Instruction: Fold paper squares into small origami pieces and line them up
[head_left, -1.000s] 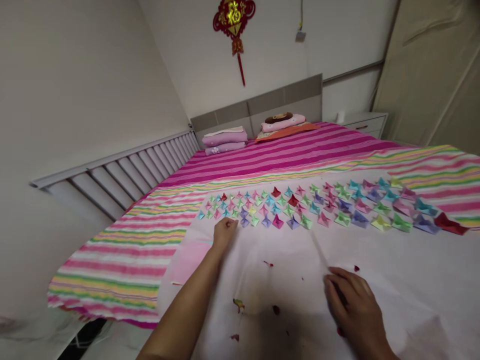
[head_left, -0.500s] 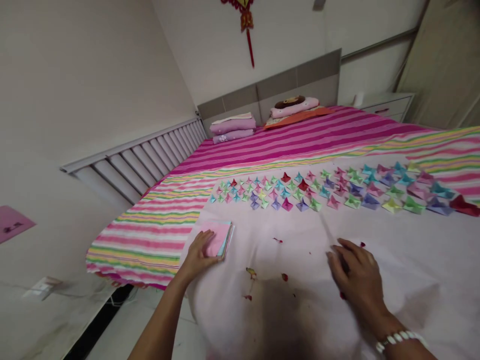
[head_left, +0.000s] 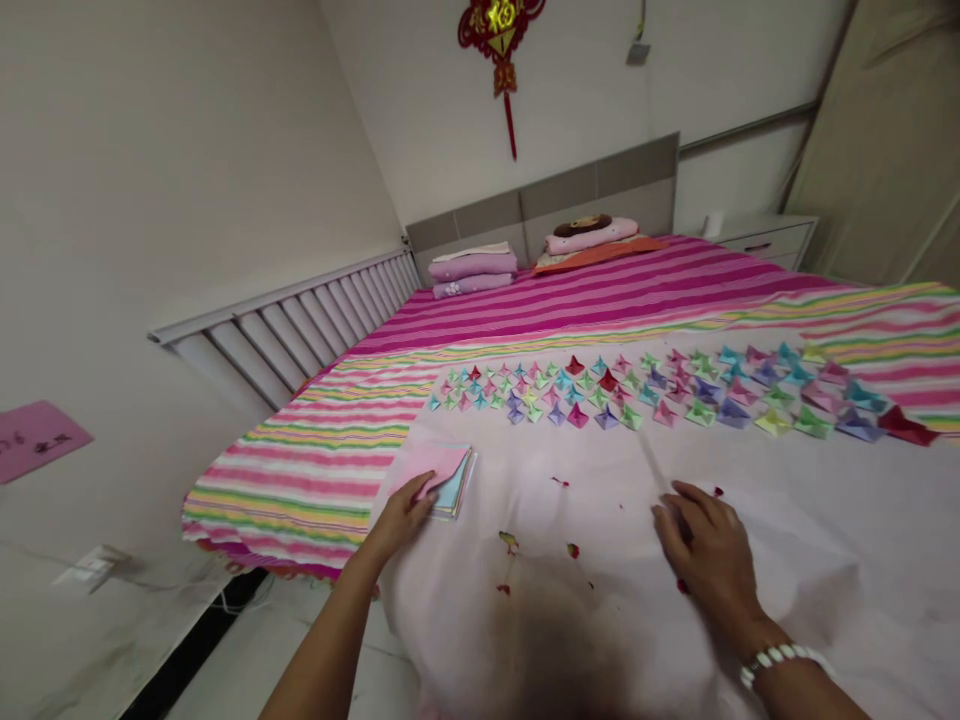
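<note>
At the left of the pale pink sheet lies a stack of coloured square papers (head_left: 451, 492), pale blue showing near its top. My left hand (head_left: 407, 512) pinches the near corner of the uppermost pink paper (head_left: 442, 464), which bends up off the stack. My right hand (head_left: 709, 545) rests on the pale sheet (head_left: 622, 600) with its fingers loosely curled and apart, nothing visible in them. Beyond both hands, rows of small folded paper boats (head_left: 577, 416) in many colours stand across the sheet, growing larger towards the right.
Small red and green scraps (head_left: 573, 551) lie scattered between my hands. The sheet covers a striped bed (head_left: 315, 440) with a white side rail (head_left: 300, 310). Folded bedding (head_left: 472, 270) sits by the headboard (head_left: 600, 180). A nightstand (head_left: 772, 240) stands at the back right.
My left hand, earlier spread over the stack, has closed on the pink paper's corner and lifted it, uncovering the blue below. My right hand has barely moved. The view has tilted up slightly.
</note>
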